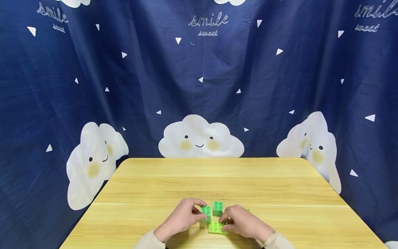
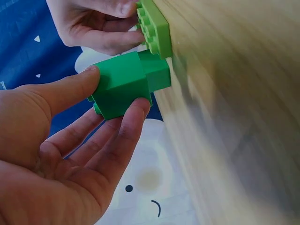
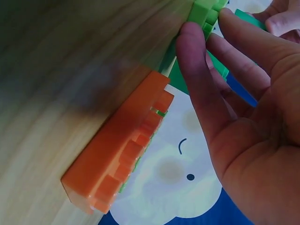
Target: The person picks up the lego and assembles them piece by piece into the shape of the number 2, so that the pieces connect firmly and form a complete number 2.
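My left hand (image 1: pixel 184 217) pinches a green toy building brick (image 2: pixel 122 80) between thumb and fingers, just above the table. A flat lime-green brick (image 1: pixel 214 227) lies studs up in front of me. At its right end, the thumb and fingertips of my right hand (image 1: pixel 244 222) grip it, covering some of its studs. Just beyond it, between the hands, stands a second green brick (image 1: pixel 218 208). In the left wrist view, the held brick partly hides that second one.
Close beside my right hand lies a long orange brick (image 3: pixel 117 147) on the table, hidden behind that hand in the head view. Green bits show past its studs. The wooden table (image 1: pixel 149 186) reaches back to a blue curtain (image 1: pixel 199 93) with cloud prints.
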`<state>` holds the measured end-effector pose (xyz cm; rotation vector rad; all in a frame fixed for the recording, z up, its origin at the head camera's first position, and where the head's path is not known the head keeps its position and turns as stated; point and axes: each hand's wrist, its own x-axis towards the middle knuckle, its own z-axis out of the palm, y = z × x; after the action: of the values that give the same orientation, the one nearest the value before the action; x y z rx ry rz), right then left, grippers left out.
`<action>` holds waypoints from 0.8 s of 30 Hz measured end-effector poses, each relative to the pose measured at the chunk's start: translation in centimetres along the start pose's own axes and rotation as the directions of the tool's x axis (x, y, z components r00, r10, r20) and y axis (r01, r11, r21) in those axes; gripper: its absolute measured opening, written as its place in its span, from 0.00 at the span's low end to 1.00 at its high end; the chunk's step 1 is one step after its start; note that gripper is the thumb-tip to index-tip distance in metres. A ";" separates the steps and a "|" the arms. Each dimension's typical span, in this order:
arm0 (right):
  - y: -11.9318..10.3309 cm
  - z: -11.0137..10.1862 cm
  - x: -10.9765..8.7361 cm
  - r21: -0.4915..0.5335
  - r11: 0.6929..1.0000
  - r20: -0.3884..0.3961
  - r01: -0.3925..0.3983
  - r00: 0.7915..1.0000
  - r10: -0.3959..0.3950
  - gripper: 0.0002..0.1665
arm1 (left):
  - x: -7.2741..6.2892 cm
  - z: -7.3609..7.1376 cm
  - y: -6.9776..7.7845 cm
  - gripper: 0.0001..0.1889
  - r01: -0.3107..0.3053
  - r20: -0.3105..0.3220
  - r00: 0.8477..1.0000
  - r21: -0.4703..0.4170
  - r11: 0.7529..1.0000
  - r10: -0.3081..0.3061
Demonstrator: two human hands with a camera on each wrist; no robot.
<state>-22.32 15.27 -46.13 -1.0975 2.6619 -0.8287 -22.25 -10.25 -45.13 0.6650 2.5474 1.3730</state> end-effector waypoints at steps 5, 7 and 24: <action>-0.1 0.1 0.0 -0.015 1.000 -0.009 0.008 1.000 -0.008 0.08 | -0.1 0.2 0.6 0.16 -0.008 -0.006 1.000 -0.006 1.000 0.008; -0.2 0.1 0.0 -0.014 1.000 -0.008 0.008 1.000 -0.008 0.08 | -0.2 0.3 0.8 0.16 -0.009 -0.006 1.000 -0.003 1.000 0.009; 0.1 0.2 -0.1 0.023 0.999 -0.008 0.027 1.000 -0.027 0.09 | -0.3 1.9 0.7 0.15 -0.029 0.036 0.999 -0.048 0.998 0.031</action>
<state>-22.26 15.28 -46.33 -1.1289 2.6431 -0.8682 -21.10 -8.63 -45.60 0.7156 2.4785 1.4128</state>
